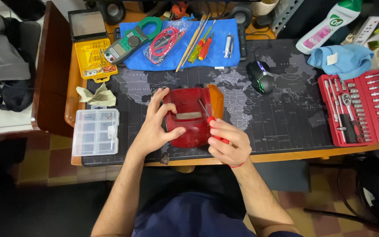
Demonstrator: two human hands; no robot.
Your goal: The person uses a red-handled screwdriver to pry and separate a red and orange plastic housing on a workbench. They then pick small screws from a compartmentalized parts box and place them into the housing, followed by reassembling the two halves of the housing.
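Observation:
A red and amber vehicle tail-light housing (pixel 190 115) lies on the dark map-printed desk mat (pixel 281 114), near the desk's front edge. My left hand (pixel 154 127) grips its left side, thumb against the lower edge. My right hand (pixel 227 142) holds a red-handled screwdriver (pixel 210 123), whose metal shaft points up and left into the housing's inner face.
A clear compartment box (pixel 95 131) and a crumpled cloth (pixel 96 95) sit to the left. A yellow bit case (pixel 93 58), clamp meter (pixel 130 40) and blue cloth with tools (pixel 224 55) lie behind. A mouse (pixel 260 76) and red socket set (pixel 365 105) are on the right.

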